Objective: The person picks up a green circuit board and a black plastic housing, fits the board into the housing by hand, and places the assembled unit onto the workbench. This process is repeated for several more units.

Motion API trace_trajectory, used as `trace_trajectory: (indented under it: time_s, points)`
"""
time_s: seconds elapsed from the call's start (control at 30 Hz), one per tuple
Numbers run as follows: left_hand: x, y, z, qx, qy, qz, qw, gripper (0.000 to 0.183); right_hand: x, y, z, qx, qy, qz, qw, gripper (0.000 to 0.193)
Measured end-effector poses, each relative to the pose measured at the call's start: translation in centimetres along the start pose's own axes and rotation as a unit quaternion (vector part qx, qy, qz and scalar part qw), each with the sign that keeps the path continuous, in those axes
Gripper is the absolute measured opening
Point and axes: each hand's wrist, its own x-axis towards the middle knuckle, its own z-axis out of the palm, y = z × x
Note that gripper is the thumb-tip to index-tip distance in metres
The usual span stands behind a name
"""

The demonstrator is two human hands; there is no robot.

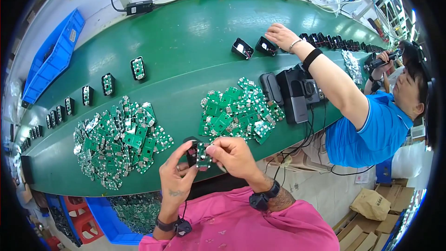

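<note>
The left hand [176, 172] grips a small black housing [191, 151] from below, thumb and fingers closed around it. The right hand [232, 154] pinches a green circuit board [203, 155] and holds it against the housing, just above the near edge of the long green belt [186, 42]. To the left of the hands lies a large pile of boards [118, 139]; beyond the right hand is a second pile [237, 111]. Farther out, black housings with boards [108, 84] sit in a row along the belt. To the right, a co-worker's hand [280, 35] reaches onto the belt. A blue bin of boards [109, 223] stands below the left hand.
</note>
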Motion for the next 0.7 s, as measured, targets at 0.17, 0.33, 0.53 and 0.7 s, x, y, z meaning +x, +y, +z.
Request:
trace_trajectory:
  time_s: [0.17, 0.33, 0.53, 0.7]
  points:
    - [0.4, -1.1, 0.7, 0.094, 0.065, 0.081, 0.99, 0.052, 0.2, -1.3, 1.1, -0.139, -0.02, -0.107, 0.984, 0.029]
    - [0.7, -0.2, 1.0, 0.155, 0.095, 0.122, 0.976, 0.046, -0.3, -1.8, 1.6, -0.249, -0.018, -0.219, 0.943, 0.02]
    - [1.2, -0.2, 1.3, 0.174, 0.099, 0.134, 0.971, 0.047, -0.9, -1.4, 1.5, -0.16, -0.001, -0.08, 0.984, 0.014]
    - [1.5, 0.2, 0.5, 0.109, 0.085, 0.097, 0.986, 0.051, 0.0, -1.4, 1.9, -0.221, 0.051, -0.154, 0.962, 0.016]
